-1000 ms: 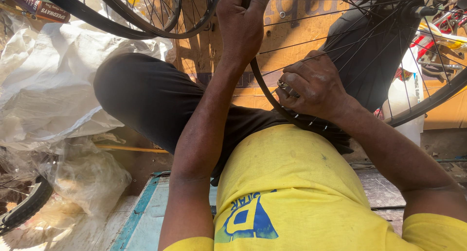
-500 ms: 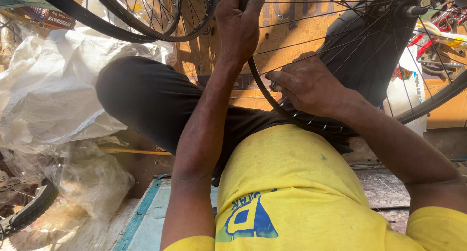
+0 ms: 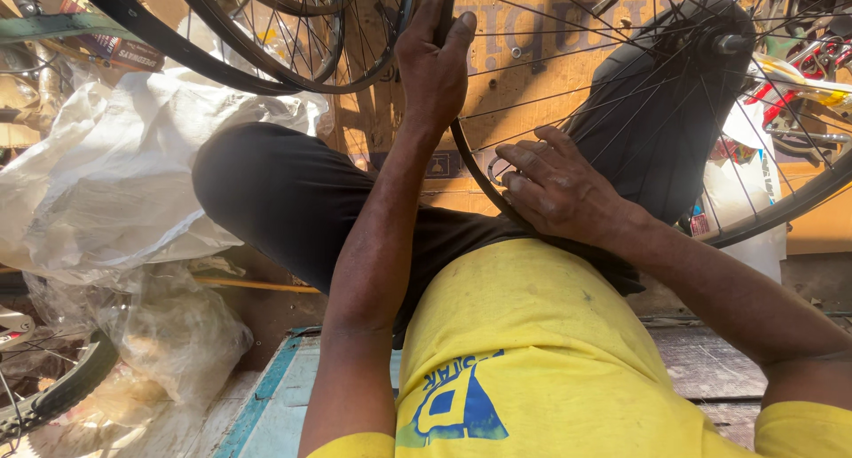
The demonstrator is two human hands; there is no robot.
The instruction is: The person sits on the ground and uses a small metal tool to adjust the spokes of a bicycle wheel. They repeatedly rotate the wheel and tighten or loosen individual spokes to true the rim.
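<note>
Bicycle wheel (image 3: 674,112), black rim with thin wire spokes, propped upright across the lap of a seated person; landmark for all entries below.

Left hand (image 3: 435,63): at the upper part of the rim's near edge, fingers curled together around it, thumb laid alongside, clamped on the rim.

Right hand (image 3: 555,187): lower on the same rim, just above the lap; fingers close together and bent over the rim and spoke ends, pressed against them. Whether a small tool sits under the fingers cannot be told.

Right knee (image 3: 657,112), in dark trousers: behind the spokes, blocking sight of most of the hub.

Left knee (image 3: 284,201), same dark trousers: left of the wheel, apart from it.

Yellow shirt (image 3: 532,351) with blue print: below the wheel, filling the near foreground.

Two further wheels (image 3: 293,41): left of the held wheel, hanging or leaning, overlapping each other.

Board (image 3: 532,59), orange-brown: directly behind the spokes.

Plastic sheeting (image 3: 115,183), crumpled, whitish: far left of the wheel, beyond the left knee.

Tyre (image 3: 53,396): far lower left, partly under the sheeting.
</note>
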